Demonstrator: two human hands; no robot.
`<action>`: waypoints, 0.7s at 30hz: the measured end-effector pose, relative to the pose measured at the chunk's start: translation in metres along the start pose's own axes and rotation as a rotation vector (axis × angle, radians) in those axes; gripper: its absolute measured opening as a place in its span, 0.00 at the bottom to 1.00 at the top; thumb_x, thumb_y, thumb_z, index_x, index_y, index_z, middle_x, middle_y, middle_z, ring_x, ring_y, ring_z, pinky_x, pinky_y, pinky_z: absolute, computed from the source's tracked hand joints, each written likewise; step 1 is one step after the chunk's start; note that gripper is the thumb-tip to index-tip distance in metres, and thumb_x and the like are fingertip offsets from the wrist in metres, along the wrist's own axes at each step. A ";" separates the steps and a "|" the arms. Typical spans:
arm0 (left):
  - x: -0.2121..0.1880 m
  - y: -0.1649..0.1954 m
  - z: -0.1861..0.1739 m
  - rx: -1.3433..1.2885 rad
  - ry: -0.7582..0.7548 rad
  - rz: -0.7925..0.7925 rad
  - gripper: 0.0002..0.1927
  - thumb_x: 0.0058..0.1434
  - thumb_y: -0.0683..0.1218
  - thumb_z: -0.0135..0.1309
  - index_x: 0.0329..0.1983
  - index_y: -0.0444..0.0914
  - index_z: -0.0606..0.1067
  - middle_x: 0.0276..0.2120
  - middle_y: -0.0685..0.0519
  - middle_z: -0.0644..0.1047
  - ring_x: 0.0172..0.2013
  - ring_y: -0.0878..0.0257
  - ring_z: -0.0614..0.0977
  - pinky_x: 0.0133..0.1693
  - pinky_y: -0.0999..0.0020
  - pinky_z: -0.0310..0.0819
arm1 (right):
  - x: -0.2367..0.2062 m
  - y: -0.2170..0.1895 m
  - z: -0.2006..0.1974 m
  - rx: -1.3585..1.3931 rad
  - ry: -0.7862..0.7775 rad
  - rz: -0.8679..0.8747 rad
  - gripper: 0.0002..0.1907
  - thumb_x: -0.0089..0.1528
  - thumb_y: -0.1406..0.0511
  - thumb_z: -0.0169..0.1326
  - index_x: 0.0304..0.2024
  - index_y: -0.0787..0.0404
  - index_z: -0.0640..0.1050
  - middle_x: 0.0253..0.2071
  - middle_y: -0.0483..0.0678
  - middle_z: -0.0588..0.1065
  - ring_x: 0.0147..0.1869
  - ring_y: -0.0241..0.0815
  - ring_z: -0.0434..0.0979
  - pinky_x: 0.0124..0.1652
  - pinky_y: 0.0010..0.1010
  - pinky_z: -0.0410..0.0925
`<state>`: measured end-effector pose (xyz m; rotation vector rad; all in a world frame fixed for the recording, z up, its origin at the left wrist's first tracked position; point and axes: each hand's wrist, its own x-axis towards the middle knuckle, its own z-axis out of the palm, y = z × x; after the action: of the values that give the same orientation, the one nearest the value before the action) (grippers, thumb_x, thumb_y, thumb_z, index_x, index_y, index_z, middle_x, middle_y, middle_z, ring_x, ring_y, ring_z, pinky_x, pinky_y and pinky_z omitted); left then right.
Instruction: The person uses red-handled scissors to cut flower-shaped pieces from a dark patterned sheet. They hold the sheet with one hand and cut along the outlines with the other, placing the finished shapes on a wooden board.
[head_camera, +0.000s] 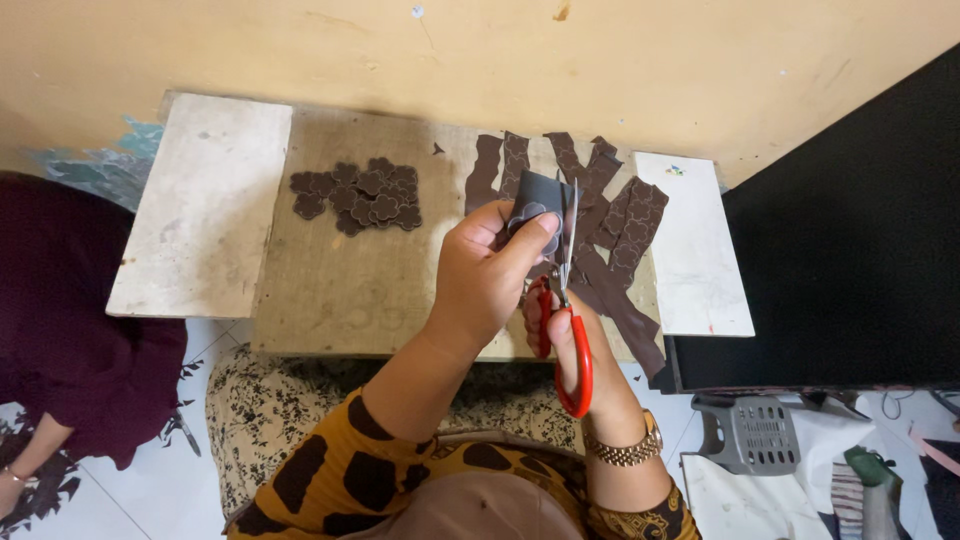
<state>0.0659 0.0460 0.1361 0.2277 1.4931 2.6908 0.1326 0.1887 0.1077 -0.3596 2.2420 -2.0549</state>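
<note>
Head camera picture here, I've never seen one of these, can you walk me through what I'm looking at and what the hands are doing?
There is no machine here: the camera sits on a person's head and looks down at their own two bare hands. The left hand pinches a dark piece with flower outlines. The right hand, with a gold watch at the wrist, works red-handled scissors against that piece. Below is a low board table. On it lie a pile of cut brown flower shapes and leftover dark strips with scalloped edges. At the far left, another person's dark red sleeve shows.
</note>
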 end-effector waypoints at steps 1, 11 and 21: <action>0.000 0.000 0.001 0.007 0.008 0.003 0.09 0.66 0.45 0.57 0.41 0.33 0.80 0.33 0.57 0.80 0.33 0.72 0.77 0.38 0.75 0.73 | -0.001 0.001 0.000 0.027 0.012 0.023 0.36 0.66 0.35 0.42 0.40 0.63 0.69 0.31 0.42 0.64 0.32 0.33 0.62 0.31 0.25 0.58; 0.000 0.002 -0.001 0.013 0.015 0.020 0.09 0.66 0.44 0.56 0.42 0.32 0.79 0.33 0.57 0.81 0.34 0.72 0.79 0.39 0.75 0.74 | -0.001 0.005 0.001 0.089 0.013 0.092 0.36 0.65 0.36 0.44 0.37 0.62 0.69 0.28 0.41 0.62 0.30 0.33 0.59 0.29 0.24 0.55; -0.002 0.001 0.001 0.044 0.023 0.051 0.10 0.67 0.45 0.57 0.42 0.32 0.80 0.32 0.57 0.80 0.33 0.73 0.76 0.36 0.76 0.71 | 0.000 0.002 0.001 0.039 -0.012 0.029 0.36 0.65 0.34 0.44 0.38 0.61 0.68 0.32 0.41 0.64 0.33 0.32 0.61 0.31 0.24 0.58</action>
<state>0.0680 0.0457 0.1376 0.2410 1.5762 2.7110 0.1320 0.1883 0.1056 -0.3329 2.1832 -2.0736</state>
